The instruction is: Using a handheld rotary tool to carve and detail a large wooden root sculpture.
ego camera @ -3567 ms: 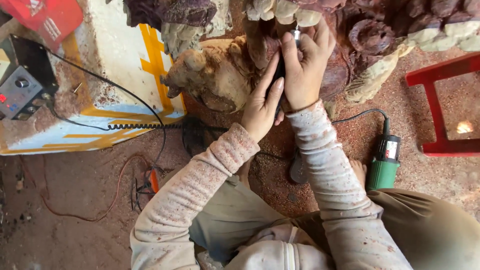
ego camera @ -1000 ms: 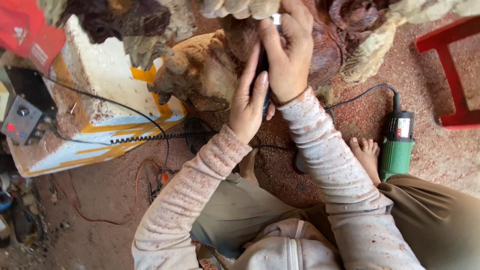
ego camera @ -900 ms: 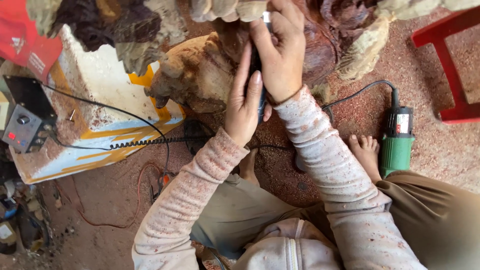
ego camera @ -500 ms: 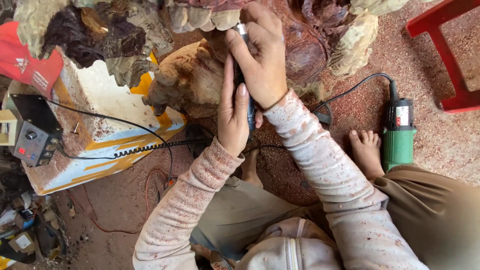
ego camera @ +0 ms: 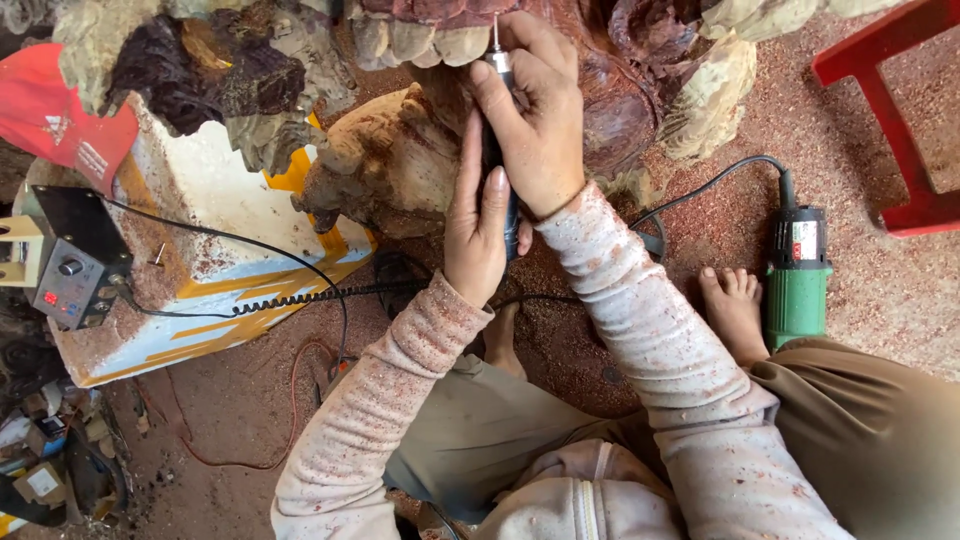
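My right hand [ego camera: 540, 120] grips a slim dark rotary carving handpiece [ego camera: 497, 70], its thin metal bit pointing up against a large reddish-brown wood carving [ego camera: 400, 170]. My left hand [ego camera: 477, 230] rests flat along the lower part of the handpiece, fingers pressed to it from the left. Both sleeves are dusted with red sawdust. The carving fills the top of the view, with pale and dark knobbly parts.
A green power tool [ego camera: 797, 280] with a black cord lies on the sawdust floor by my bare foot [ego camera: 732, 310]. A control box [ego camera: 70, 270] sits on a white and yellow block [ego camera: 220, 200] at left. A red stool [ego camera: 890, 110] stands at right.
The view has shifted, so carving and hands sit lower and more to the left. Both hands stay on the handpiece; the bit has crept slightly along the carving.
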